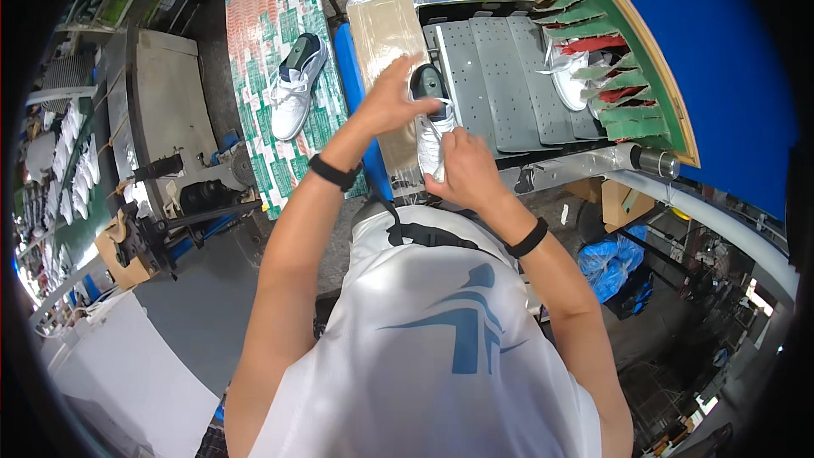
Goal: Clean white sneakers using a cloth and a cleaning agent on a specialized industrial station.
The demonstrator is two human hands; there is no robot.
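Note:
A white lace-up sneaker (430,148) with a dark inside stands on the beige ledge, its toe toward me. My left hand (392,97) is at the sneaker's opening, fingers apart and thumb reaching over the tongue and laces. On the sneaker's right side, my right hand (468,171) is closed, gripping it near the laces and toe. The fingertips of that hand are partly hidden. To the left, a second white sneaker (293,103) lies on a table (254,51) covered in green, white and red printed wrapping.
Right of the ledge (386,34) runs a conveyor of grey perforated plates (487,76). Another white shoe (570,85) sits on it by a green and red strip curtain (623,85) in a wooden frame. A metal rail (577,168) edges the conveyor. Racked shoes (72,174) stand far left.

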